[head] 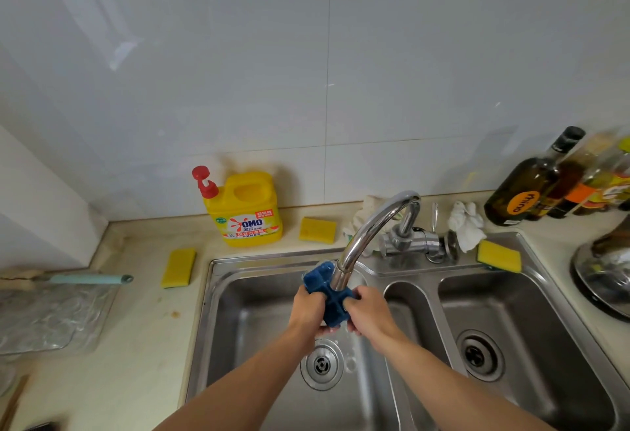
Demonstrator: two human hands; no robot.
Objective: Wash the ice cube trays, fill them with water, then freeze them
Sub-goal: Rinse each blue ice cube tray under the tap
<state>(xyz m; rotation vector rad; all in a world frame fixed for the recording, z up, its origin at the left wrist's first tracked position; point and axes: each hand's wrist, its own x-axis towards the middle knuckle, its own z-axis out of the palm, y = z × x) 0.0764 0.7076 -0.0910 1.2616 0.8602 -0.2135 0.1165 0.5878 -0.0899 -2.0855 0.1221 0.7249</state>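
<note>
A dark blue ice cube tray (332, 308) is held tilted over the left basin of the steel sink (218, 314), right under the spout of the curved chrome tap (368, 226). My left hand (306, 311) grips the tray's left side. My right hand (366, 311) grips its right side, fingers curled round the edge. The tap's spout hides part of the tray's middle. Drops of water show below the tray, near the drain (321, 364).
A yellow detergent jug (247, 214) with a red pump stands at the wall. Yellow sponges lie on the counter (179, 267), behind the sink (317, 229) and on its rim (499, 255). Bottles (531, 185) and a metal lid (606, 270) sit right, a clear tray (44, 318) left.
</note>
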